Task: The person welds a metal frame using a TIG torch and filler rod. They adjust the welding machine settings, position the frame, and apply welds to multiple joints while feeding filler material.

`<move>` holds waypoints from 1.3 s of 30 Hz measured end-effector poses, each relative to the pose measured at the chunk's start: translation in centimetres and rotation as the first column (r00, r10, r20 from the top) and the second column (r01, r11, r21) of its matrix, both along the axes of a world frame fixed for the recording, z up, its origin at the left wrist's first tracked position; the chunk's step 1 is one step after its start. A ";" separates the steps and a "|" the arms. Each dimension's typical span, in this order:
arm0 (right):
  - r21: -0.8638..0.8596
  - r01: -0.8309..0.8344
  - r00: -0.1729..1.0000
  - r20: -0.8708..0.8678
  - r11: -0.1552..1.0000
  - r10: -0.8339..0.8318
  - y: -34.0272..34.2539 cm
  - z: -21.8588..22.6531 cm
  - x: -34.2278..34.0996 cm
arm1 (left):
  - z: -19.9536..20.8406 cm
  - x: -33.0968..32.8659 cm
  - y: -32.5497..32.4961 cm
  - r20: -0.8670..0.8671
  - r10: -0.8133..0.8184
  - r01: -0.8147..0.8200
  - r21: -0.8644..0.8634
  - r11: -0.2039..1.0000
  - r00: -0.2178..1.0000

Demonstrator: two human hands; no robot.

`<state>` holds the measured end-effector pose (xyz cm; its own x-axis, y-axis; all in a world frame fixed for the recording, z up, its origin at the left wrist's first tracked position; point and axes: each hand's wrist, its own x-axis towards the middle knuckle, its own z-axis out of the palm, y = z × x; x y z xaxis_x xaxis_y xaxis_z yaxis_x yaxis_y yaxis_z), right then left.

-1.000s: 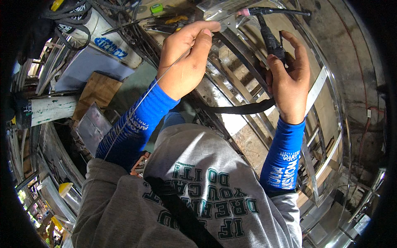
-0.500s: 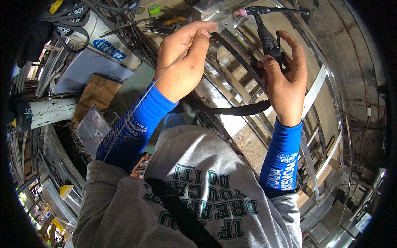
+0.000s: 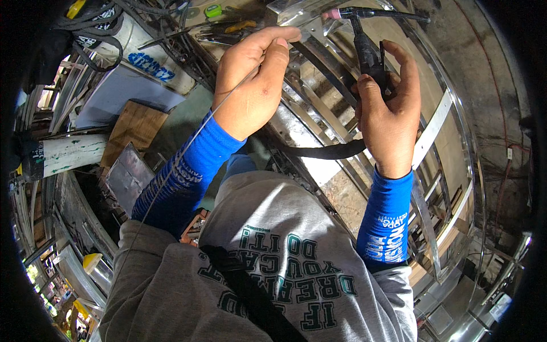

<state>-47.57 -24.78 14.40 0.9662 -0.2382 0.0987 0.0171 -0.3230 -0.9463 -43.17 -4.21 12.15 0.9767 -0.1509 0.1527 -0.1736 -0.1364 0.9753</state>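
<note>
My right hand (image 3: 390, 108) grips a black TIG welding torch (image 3: 364, 48) by its handle. The torch's pink cup (image 3: 333, 13) points left, above a metal plate with holes (image 3: 312, 29). A black sheathed cable (image 3: 325, 151) runs left from below that hand. Left of the torch, my left hand (image 3: 253, 80) pinches a thin metal filler rod (image 3: 196, 135) between thumb and fingers. The rod trails back along my blue sleeve toward my shoulder. Its front tip cannot be made out beyond the fingertips.
A metal frame of several bars (image 3: 325, 108) lies under my hands on a bench. Pliers and other hand tools (image 3: 231, 31) and a green tape measure (image 3: 213, 11) sit at its far left. Gas cylinders (image 3: 151, 57) with coiled cables stand on the left. A concrete wall (image 3: 484, 68) rises at right.
My right hand and the torch have shifted very slightly; the torch head moved a little up and right while the wrist moved slightly left. My left hand stays almost still.
</note>
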 end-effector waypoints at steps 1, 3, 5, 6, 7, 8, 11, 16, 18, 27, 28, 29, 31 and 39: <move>-0.005 0.002 1.000 -0.001 1.000 -0.002 0.1 0.0 0.0 | 0.0 0.1 0.0 0.010 -0.001 0.001 0.000 1.000 1.000; -0.007 0.005 1.000 -0.010 1.000 -0.006 0.2 0.2 0.0 | 0.0 0.1 0.1 0.023 0.000 0.000 0.009 1.000 1.000; -0.012 0.003 1.000 -0.011 1.000 -0.003 0.2 0.2 0.0 | 0.0 0.1 0.0 0.021 0.001 -0.002 0.013 1.000 1.000; -0.014 0.003 1.000 -0.004 1.000 -0.003 0.2 0.1 0.0 | 0.0 0.0 0.0 0.013 0.002 -0.002 0.014 1.000 1.000; -0.018 0.003 1.000 0.004 1.000 -0.003 0.2 0.1 0.0 | 0.1 -0.1 0.0 0.004 0.002 -0.002 0.014 1.000 1.000; -0.024 0.005 1.000 0.016 1.000 -0.004 0.1 -0.1 0.0 | 0.2 0.0 0.0 0.014 0.003 -0.003 0.015 1.000 1.000; -0.026 0.001 1.000 0.022 1.000 0.000 0.0 -0.2 0.0 | 0.0 0.0 -0.1 0.043 0.023 -0.023 -0.003 1.000 0.999; -0.087 -0.005 0.998 0.055 0.996 0.010 -0.2 -0.4 0.1 | -0.7 0.1 0.1 0.075 0.051 -0.050 -0.007 0.999 0.996; -0.136 -0.002 0.996 0.091 0.991 0.014 -0.5 -0.7 0.3 | -0.8 1.1 0.5 0.140 0.011 -0.027 0.113 0.993 0.990; -0.299 -0.166 0.944 0.228 0.940 0.239 -2.7 -2.2 0.2 | 1.7 0.1 -0.1 0.182 0.053 -0.092 0.211 0.973 0.982; -0.333 -0.220 0.937 0.189 0.917 0.293 -3.4 -2.1 0.0 | 1.9 0.1 -0.3 0.203 0.054 -0.099 0.219 0.971 0.978; -0.366 -0.272 0.926 0.152 0.890 0.345 -4.1 -2.0 -0.2 | 2.1 0.1 -0.4 0.224 0.055 -0.106 0.226 0.968 0.973; -0.455 -0.122 0.963 0.160 0.882 0.216 -2.6 -0.9 0.5 | 2.3 0.0 -0.6 0.268 0.059 -0.128 0.245 0.961 0.962; -0.048 0.036 0.998 0.062 0.998 -0.033 -0.3 -0.6 0.1 | -0.3 0.0 0.4 0.073 0.015 -0.021 0.093 0.995 0.997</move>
<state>-47.50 -25.09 13.75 0.9492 -0.2647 0.1701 0.0628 -0.3704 -0.9268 -43.13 -3.82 11.85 0.9662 -0.1503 0.2093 -0.2401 -0.2299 0.9431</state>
